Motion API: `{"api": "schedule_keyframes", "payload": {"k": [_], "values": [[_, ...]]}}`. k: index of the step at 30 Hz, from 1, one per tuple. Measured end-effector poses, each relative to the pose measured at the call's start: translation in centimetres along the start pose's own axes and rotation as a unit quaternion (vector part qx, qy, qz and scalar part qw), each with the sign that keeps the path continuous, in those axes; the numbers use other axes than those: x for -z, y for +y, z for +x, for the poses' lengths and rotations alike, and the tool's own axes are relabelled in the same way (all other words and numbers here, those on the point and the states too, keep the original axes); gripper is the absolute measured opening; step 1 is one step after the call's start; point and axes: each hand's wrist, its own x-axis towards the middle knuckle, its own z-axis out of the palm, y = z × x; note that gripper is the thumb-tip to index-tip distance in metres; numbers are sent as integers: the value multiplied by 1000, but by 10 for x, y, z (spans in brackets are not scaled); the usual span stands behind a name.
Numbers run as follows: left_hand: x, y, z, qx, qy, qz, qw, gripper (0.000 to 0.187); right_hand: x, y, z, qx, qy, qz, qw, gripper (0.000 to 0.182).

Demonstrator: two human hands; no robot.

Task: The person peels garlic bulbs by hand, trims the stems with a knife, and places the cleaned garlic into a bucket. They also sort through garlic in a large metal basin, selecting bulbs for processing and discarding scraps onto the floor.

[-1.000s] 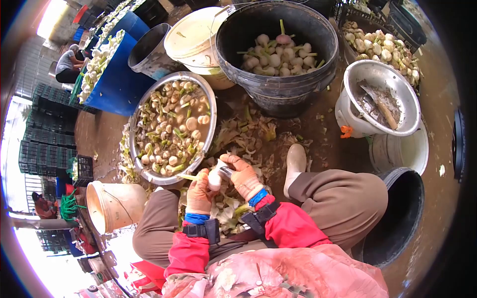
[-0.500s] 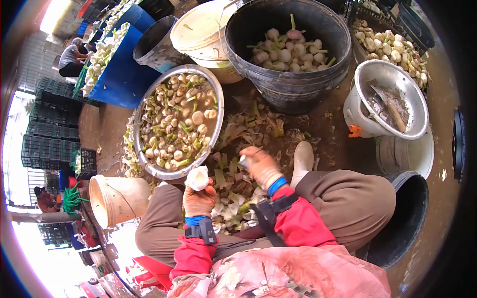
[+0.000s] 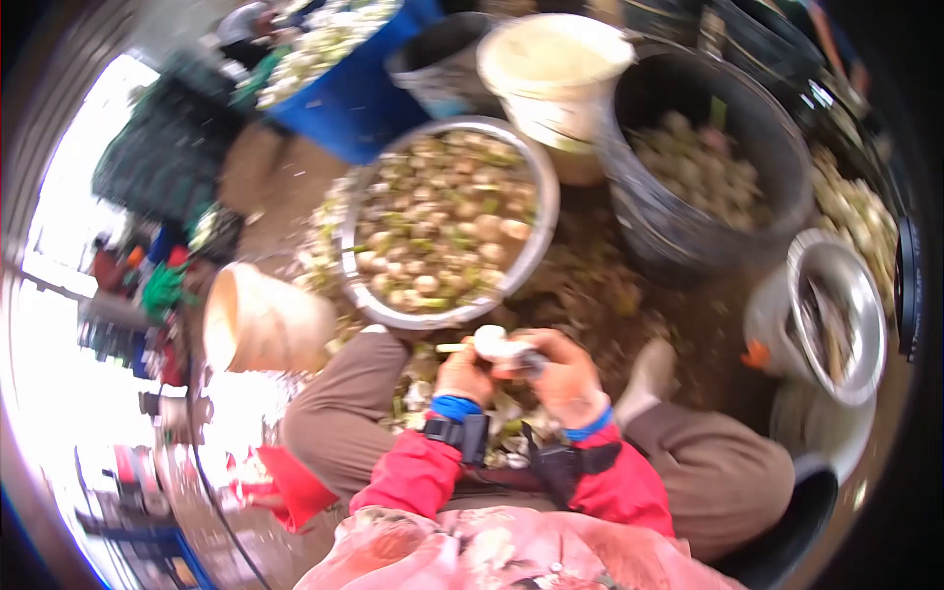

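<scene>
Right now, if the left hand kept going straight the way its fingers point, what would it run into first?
The left hand grips a white bulb and points up and away from the body. Just beyond it lies the near rim of the big metal basin full of bulbs. That looks like first contact, though blur makes the depth uncertain.

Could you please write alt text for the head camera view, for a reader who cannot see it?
A seated person's left hand and right hand hold a white bulb together above the lap. Ahead stand a metal basin of trimmed bulbs, a black tub, a cream bucket and a small metal bowl. The picture is motion-blurred.
</scene>
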Motion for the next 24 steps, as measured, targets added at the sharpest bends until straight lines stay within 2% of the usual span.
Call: {"api": "schedule_keyframes", "payload": {"k": [1, 2, 3, 4, 6, 7, 8, 9, 10, 11, 12, 13, 14, 15, 16, 17, 18, 19, 20, 21, 22, 23, 24], "values": [[-24, 12, -15, 44, 50, -62, 996, 22, 11, 5, 3, -5, 64, -31, 997, 18], [-24, 27, -16, 33, 54, -11, 998, 29, 16, -1, 4, -65, 82, -71, 992, 20], [-28, 45, -20, -12, 19, -40, 999, 29, 34, 14, 5, -97, 138, -140, 976, 20], [-30, 66, -26, -49, -16, -68, 996, 29, 52, 38, 7, -99, 190, -146, 966, 21], [-9, 132, -22, -119, -21, -115, 986, 27, 74, 66, 5, -124, 199, -138, 962, 23], [34, 166, -3, -345, 19, 200, 917, 28, 85, 79, 6, -149, 205, -124, 959, 21], [58, 226, 6, -287, 22, -14, 958, 27, 96, 84, 5, -170, 216, -109, 955, 20], [58, 278, -11, -295, -40, -92, 950, 25, 99, 85, 1, -150, 201, -189, 949, 22], [56, 326, -19, -361, -14, -87, 929, 26, 99, 88, -2, -132, 187, -269, 936, 23], [61, 369, -19, -425, 15, -80, 901, 27, 103, 88, -3, -156, 178, -299, 924, 27], [89, 406, 3, -624, 158, 191, 741, 30, 99, 84, -3, -179, 191, -290, 921, 38], [45, 397, -11, -560, 134, 37, 817, 30, 115, 95, -5, -147, 143, -380, 902, 41], [-6, 389, -27, -476, 112, -121, 864, 30, 133, 106, -6, -116, 90, -467, 872, 45], [9, 393, 12, -488, -7, -7, 873, 27, 119, 91, -4, -226, 93, -496, 833, 51], [24, 396, 50, -487, -129, 105, 858, 24, 111, 86, -3, -230, 103, -497, 830, 51], [-34, 344, 59, -391, -67, 107, 911, 20, 107, 83, -2, -239, 103, -524, 811, 51], [-79, 287, 66, -343, -65, 180, 920, 20, 107, 83, 0, -249, 104, -549, 791, 52], [-107, 240, 78, -235, -71, 273, 930, 20, 124, 103, -4, -188, 116, -528, 820, 50], [-125, 202, 96, -171, -4, 431, 886, 19, 125, 102, -4, -193, 125, -532, 815, 50], [-90, 169, 166, -337, -90, 681, 644, 25, 119, 95, -2, -215, 128, -518, 818, 49], [-119, 131, 169, -309, -42, 740, 596, 32, 113, 89, 0, -235, 132, -504, 820, 49], [-158, 105, 154, -334, -12, 853, 402, 49, 111, 88, 0, -229, 139, -500, 824, 50], [-180, 88, 153, -251, -18, 894, 370, 52, 108, 85, 2, -231, 149, -473, 837, 49]]}}
